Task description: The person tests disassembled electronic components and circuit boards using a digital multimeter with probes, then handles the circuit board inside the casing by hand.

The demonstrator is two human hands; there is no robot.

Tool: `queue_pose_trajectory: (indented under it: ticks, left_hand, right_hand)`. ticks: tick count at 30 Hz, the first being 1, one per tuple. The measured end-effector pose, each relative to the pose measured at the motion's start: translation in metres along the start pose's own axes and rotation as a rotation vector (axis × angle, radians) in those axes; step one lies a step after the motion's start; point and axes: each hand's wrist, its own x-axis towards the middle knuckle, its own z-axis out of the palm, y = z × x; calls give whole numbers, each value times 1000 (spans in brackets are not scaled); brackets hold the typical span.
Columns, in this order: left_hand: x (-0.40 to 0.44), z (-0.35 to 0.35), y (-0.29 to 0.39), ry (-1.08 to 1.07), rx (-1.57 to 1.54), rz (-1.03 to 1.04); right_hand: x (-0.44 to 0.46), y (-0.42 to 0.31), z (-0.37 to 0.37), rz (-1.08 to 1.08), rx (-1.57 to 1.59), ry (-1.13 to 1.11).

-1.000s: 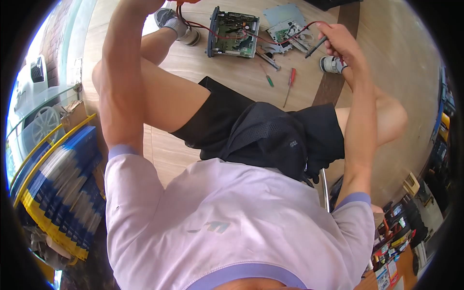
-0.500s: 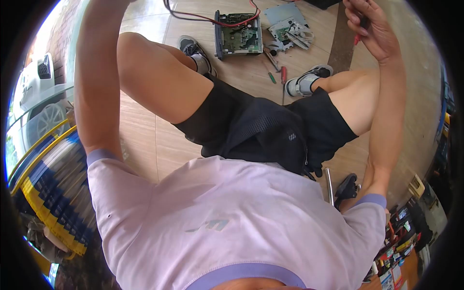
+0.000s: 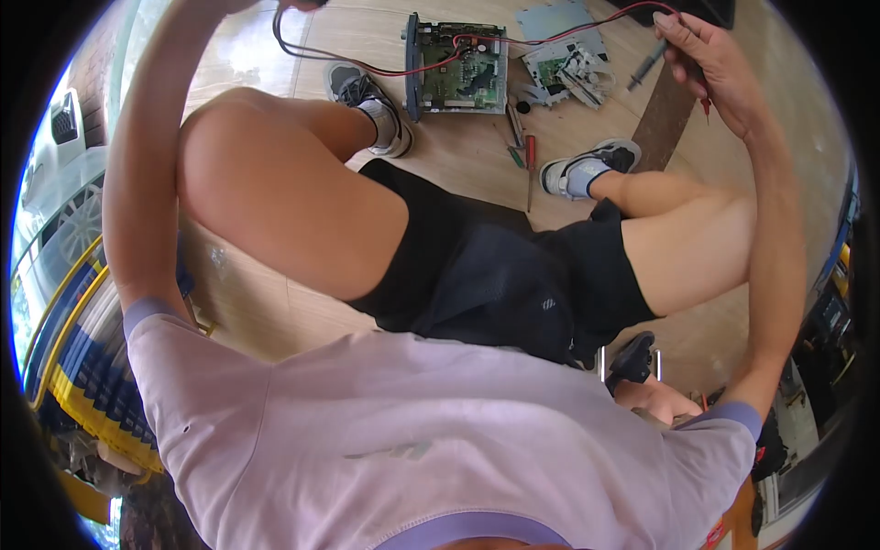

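Note:
My right hand (image 3: 701, 53), at the upper right, is closed on two test probes. Thumb and fingers pinch a dark grey probe (image 3: 647, 66) that slants down to the left, while a red probe (image 3: 706, 105) points down beside the palm. Thin red and black leads (image 3: 385, 71) run in loops past an opened electronic unit (image 3: 463, 78), which has a bare green circuit board. My left hand (image 3: 240, 5) is nearly all cut off by the top edge, its fingers hidden. Close to it is part of a black object (image 3: 304, 4), from which the leads hang.
Metal plates and loose parts (image 3: 573, 69) lie right of the unit. A red-handled screwdriver (image 3: 531, 151) and a green-handled one (image 3: 516, 157) rest on the tiled floor (image 3: 266, 302) between my shoes. A blue-and-yellow rack (image 3: 82, 367) stands at left.
The view has shifted slightly. My right hand has moved lower and right in the picture, and the grey probe now shows in its fingers. The red lead now stretches across toward that hand.

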Motion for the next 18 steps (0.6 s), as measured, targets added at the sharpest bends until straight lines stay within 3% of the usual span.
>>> queue_pose_trajectory:
  ticks: [2,3,6,9,10,12,14,16,18]
  left_hand:
    - [25,-1,-23,18,57,-130]
    - [30,-3,-34,-120,49,-157]
    - [74,7,-106,-306,-203,-211]
    - [79,46,-163,-345,-133,-168]
    - [73,53,-162,-412,-368,-235]
    - [63,67,-183,-347,-333,-182]
    - [64,95,-212,-452,-716,-135]
    - [67,95,-221,-604,-384,4]
    - [69,94,-218,-610,-243,40]
  right_hand:
    - [29,4,-3,46,-157,-90]
    - [43,6,-5,96,-205,-163]
    - [78,10,9,240,-194,-345]
    - [97,13,24,269,-361,-460]
    - [102,12,29,274,-417,-487]
    - [103,14,38,151,-538,-480]
    - [104,11,41,256,-507,-480]
    - [113,14,44,336,-486,-419]
    - [114,22,46,404,-437,-338]
